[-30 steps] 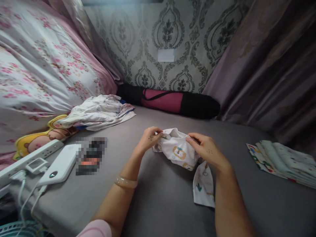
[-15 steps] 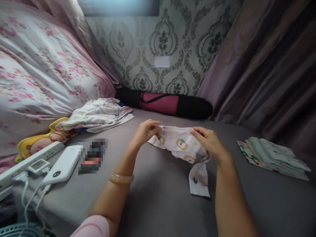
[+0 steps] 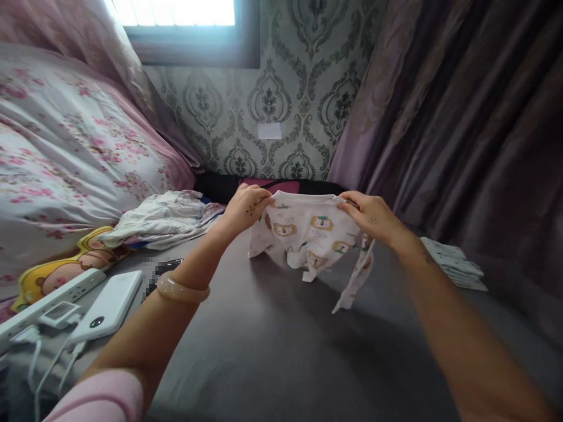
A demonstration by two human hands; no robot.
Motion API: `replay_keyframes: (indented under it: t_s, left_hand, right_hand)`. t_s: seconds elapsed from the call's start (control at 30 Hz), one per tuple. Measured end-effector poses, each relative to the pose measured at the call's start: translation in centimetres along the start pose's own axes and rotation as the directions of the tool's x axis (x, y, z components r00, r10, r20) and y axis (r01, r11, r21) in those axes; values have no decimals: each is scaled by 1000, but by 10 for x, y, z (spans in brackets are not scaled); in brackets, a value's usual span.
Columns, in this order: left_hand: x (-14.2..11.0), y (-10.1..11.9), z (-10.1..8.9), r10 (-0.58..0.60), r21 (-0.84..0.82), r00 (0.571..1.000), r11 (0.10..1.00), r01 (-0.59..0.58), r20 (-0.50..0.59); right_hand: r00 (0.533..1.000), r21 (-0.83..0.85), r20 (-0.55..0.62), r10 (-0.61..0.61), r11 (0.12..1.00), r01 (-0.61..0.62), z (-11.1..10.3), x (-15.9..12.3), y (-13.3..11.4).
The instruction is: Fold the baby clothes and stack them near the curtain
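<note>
A small white baby shirt (image 3: 308,225) printed with lion faces hangs between my two hands, above the grey bed sheet (image 3: 246,351). My left hand (image 3: 248,211) pinches it at the left of the neckline, fingers closed. At the other end of the neckline, my right hand (image 3: 367,217) grips the cloth between thumb and fingers. One sleeve dangles below the right hand, and the lower hem hangs in loose folds.
Crumpled white clothes (image 3: 162,217) lie at the left by a yellow cartoon cushion (image 3: 65,269). Nearer are a power strip (image 3: 83,285) and a white power bank (image 3: 109,305) with cables. A folded cloth stack (image 3: 455,264) sits at right. A dark and magenta roll (image 3: 215,184) lies along the wall.
Both hands have raised the shirt and moved farther apart, so its front is spread and hanging. The view has tilted up, showing more of the window.
</note>
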State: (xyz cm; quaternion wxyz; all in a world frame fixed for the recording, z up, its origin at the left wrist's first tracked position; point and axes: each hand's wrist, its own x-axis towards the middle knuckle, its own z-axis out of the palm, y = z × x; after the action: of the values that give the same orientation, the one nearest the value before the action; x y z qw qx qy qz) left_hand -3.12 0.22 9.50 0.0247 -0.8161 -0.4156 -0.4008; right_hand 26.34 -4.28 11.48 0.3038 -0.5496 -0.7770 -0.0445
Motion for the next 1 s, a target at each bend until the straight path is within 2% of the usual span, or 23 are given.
replay_keyframes:
  t_s: [0.07,0.13,0.2,0.27,0.3,0.37,0.43,0.5,0.53,0.57,0.63,0.67,0.7,0.73,0.77,0.8,0.83,0.87,0.93,0.97,1.0]
  left_hand:
    - [2,9,1,-96,47,984,993,104,-150]
    - [1,18,7,-232,-37,942,972,230,-242]
    - [-4,26,14,-345,-200,897,933,298,-275]
    - [-9,31,16,-374,-302,877,910,284,-302]
    - [-10,31,15,-342,-305,888,919,248,-308]
    - [-10,26,9,-213,-250,940,957,146,-266]
    - [-1,16,2,-74,-200,987,979,45,-142]
    - [14,5,-1,11,-178,1000,984,-11,2]
    - [23,2,-1,41,-160,998,986,-33,47]
    - [31,1,0,64,-128,997,990,-59,33]
    - [43,4,2,94,-67,989,992,-102,-115]
    - [46,8,3,106,-62,977,991,-119,-186]
    - [48,11,3,116,-90,973,987,-136,-199]
    - [47,14,3,128,-155,983,977,-147,-129]
    - [46,15,3,143,-249,990,959,-137,8]
    - [45,14,3,154,-354,975,931,-89,158]
    - [43,12,3,140,-449,954,893,-6,264]
    - [42,10,4,85,-525,951,847,89,298]
    - [44,6,8,-132,-617,972,755,225,193]
    - [46,6,11,-231,-632,965,732,254,120]
    - [49,8,13,-282,-633,955,724,275,93]
  right_hand:
    - [997,-87,-74,-20,996,13,-9,-2,-20]
    - [994,-109,-91,-55,993,45,-18,-8,-43]
    - [996,-40,-65,-64,997,61,-29,-17,-61]
    - [999,99,28,-45,994,42,-42,-24,-68]
    - [994,176,100,-33,984,15,-48,-25,-66]
    - [966,293,257,-15,954,-63,-58,-21,-51]
    - [930,332,368,-10,935,-122,-59,-10,-28]
    - [924,286,381,-4,951,-114,-52,4,-7]
    - [946,217,324,15,972,-90,-46,11,1]
    - [972,120,229,45,990,-74,-39,17,5]
    - [995,-48,-25,95,994,-96,-30,23,7]
    - [989,-76,-101,104,991,-112,-28,24,5]
    - [990,-57,-98,102,992,-108,-28,23,4]
    - [996,2,-8,85,996,-85,-29,20,3]
    - [987,88,152,46,994,-59,-32,18,3]
    - [948,183,318,-6,982,-55,-34,16,5]
    - [900,268,434,-49,960,-77,-36,16,8]
    - [878,334,474,-61,935,-115,-37,16,12]
    - [933,416,358,19,892,-178,-34,20,19]
    - [962,447,264,71,875,-187,-31,24,21]
    - [974,473,203,98,861,-185,-29,27,21]
